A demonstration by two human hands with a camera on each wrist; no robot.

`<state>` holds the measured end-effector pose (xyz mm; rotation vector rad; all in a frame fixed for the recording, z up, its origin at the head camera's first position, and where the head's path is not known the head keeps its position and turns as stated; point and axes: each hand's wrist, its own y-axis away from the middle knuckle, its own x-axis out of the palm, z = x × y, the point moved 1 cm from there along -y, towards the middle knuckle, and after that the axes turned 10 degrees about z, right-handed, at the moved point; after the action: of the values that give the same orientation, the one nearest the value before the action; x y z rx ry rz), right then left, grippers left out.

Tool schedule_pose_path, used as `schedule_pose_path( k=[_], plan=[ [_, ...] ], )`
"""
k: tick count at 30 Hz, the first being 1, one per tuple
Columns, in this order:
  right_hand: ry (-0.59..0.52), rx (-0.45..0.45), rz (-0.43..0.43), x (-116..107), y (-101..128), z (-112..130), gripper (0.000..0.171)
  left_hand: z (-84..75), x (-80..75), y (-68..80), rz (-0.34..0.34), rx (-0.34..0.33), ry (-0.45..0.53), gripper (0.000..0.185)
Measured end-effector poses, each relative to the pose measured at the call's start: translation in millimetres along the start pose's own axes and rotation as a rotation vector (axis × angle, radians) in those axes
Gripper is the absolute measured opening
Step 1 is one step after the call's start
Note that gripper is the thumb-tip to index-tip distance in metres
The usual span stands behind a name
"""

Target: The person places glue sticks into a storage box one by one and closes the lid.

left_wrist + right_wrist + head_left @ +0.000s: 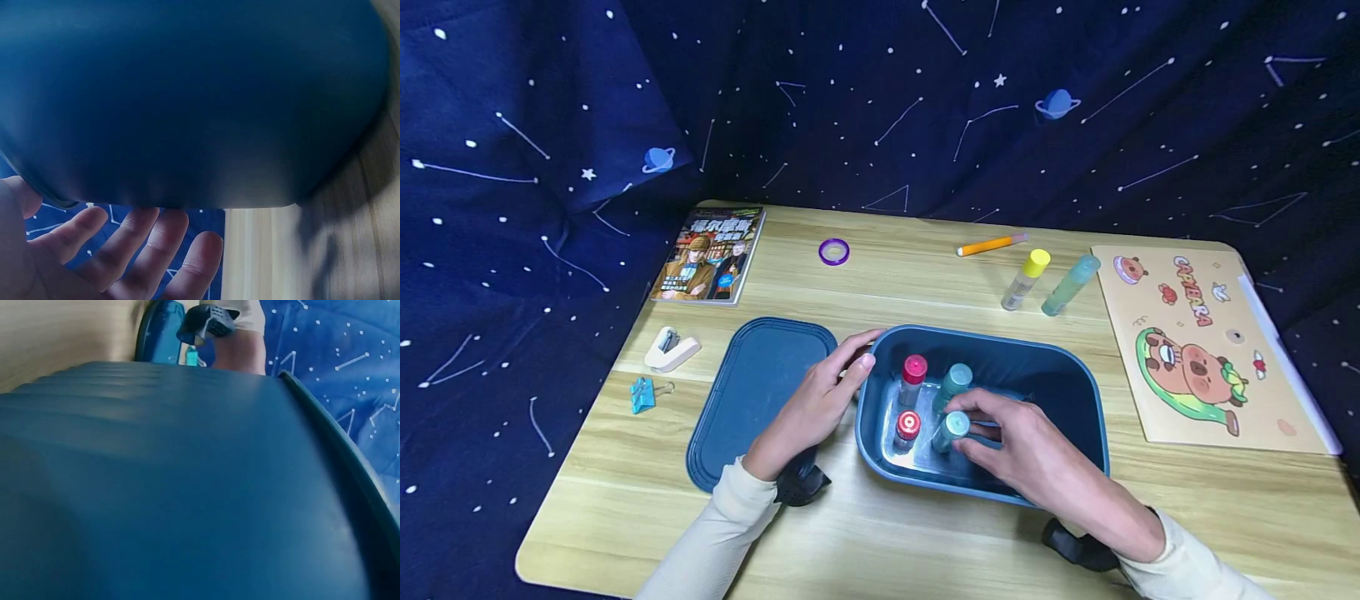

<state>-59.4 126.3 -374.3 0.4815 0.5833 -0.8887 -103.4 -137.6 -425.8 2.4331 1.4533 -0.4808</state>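
A dark blue box (1045,371) stands at the middle front of the wooden table. Upright inside it are two red-capped tubes (913,371) (907,425) and two teal-capped tubes (957,379) (953,427). My right hand (992,429) reaches into the box and its fingers curl round the nearer teal-capped tube. My left hand (842,379) rests with straight fingers against the box's left wall and rim. The left wrist view shows those relaxed fingers (131,244) below the blue wall (187,94). The right wrist view is filled by the box's outer wall (156,487).
The box's lid (760,392) lies flat to its left. Behind the box lie a yellow-capped tube (1026,279), a teal tube (1071,285), an orange pen (988,245) and a purple ring (834,252). A book (709,254), stapler (672,350) and binder clip (643,393) sit left; a capybara folder (1202,342) right.
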Motion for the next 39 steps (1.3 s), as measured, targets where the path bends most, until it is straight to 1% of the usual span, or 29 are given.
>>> schedule_pose_path(
  k=[8,11,14,16,18,20,23,25,28,31,33,35,36,39],
  plan=[
    [-0.032,0.002,0.038,-1.6,-1.4,-1.1,0.030,0.4,0.3,-0.1,0.002,0.005,-0.002,0.043],
    [-0.045,0.012,0.048,-2.2,-0.9,-2.2,0.032,0.0,0.0,-0.2,-0.003,0.006,-0.002,0.043],
    [-0.028,0.034,0.054,-4.2,1.2,-1.7,0.036,-0.6,0.0,-0.1,-0.006,0.005,0.002,0.043],
    [-0.003,0.049,0.042,-8.7,4.4,-0.3,0.041,-0.7,0.2,-0.1,-0.004,0.005,0.005,0.043],
    [0.026,0.064,0.016,-17.5,9.4,2.0,0.043,-0.7,0.5,-0.2,-0.001,0.004,0.008,0.043],
    [0.037,0.074,-0.018,-31.6,16.4,4.1,0.043,-0.5,0.9,-0.2,0.001,0.004,0.008,0.043],
    [0.043,0.085,-0.072,-60.5,28.7,3.6,0.036,-0.5,1.4,0.2,0.000,0.008,0.011,0.043],
    [0.042,0.094,-0.129,-81.4,37.3,-1.4,0.030,-0.4,1.6,0.6,0.000,0.008,0.011,0.043],
    [0.038,0.119,-0.262,-109.0,45.9,-17.5,0.024,-0.4,1.7,0.9,0.001,0.007,0.014,0.043],
    [-0.006,0.176,-0.421,-127.3,45.3,-42.4,0.027,-0.2,1.6,0.6,0.002,0.005,0.014,0.043],
    [-0.036,0.203,-0.511,-134.3,39.4,-65.4,0.033,-0.3,1.3,0.8,-0.001,0.003,0.014,0.043],
    [-0.071,0.240,-0.571,-137.1,31.1,-90.7,0.039,-0.3,1.1,1.2,-0.005,0.001,0.012,0.043],
    [-0.092,0.241,-0.592,-137.3,26.5,-103.2,0.040,-0.1,1.3,1.3,-0.006,0.000,0.012,0.043],
    [-0.153,0.251,-0.626,-134.9,12.0,-136.4,0.046,-0.2,1.9,1.5,-0.008,-0.004,0.010,0.042]
  ],
)
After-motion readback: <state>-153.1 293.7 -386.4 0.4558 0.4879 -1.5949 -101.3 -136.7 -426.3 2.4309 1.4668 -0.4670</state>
